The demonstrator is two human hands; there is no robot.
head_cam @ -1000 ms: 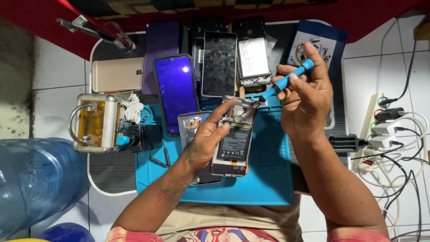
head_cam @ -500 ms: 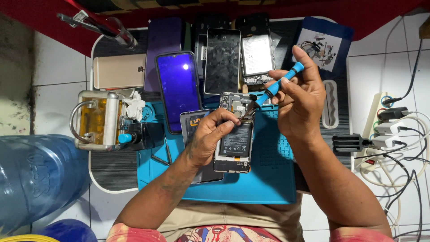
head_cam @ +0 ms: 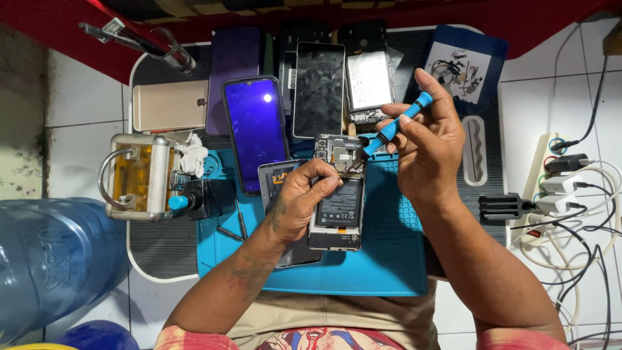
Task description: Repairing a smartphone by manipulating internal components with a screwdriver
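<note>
Opened phone (head_cam: pixel 338 194), back cover off, dark battery exposed, lies lengthwise on the blue work mat (head_cam: pixel 389 259) in the middle of the head view. Left hand (head_cam: pixel 304 201) rests on its left edge, fingers curled over the frame and pinning it down; fingertips sit near the upper circuit area. Right hand (head_cam: pixel 431 146) grasps a blue-handled screwdriver (head_cam: pixel 389 129), pinched between thumb and fingers, tip angled down-left onto the phone's upper part, just beside the left fingertips.

Another phone body (head_cam: pixel 285 214) lies partly under the left hand. Behind the mat: purple-screened phone (head_cam: pixel 256 133), dark cracked-looking screen panel (head_cam: pixel 319 87), gold phone (head_cam: pixel 170 107). Left of the mat, a metal and amber device with handle (head_cam: pixel 139 175). Large blue water bottle (head_cam: pixel 55 259) at lower left. Power strip (head_cam: pixel 551 181) with plugs and cables at right.
</note>
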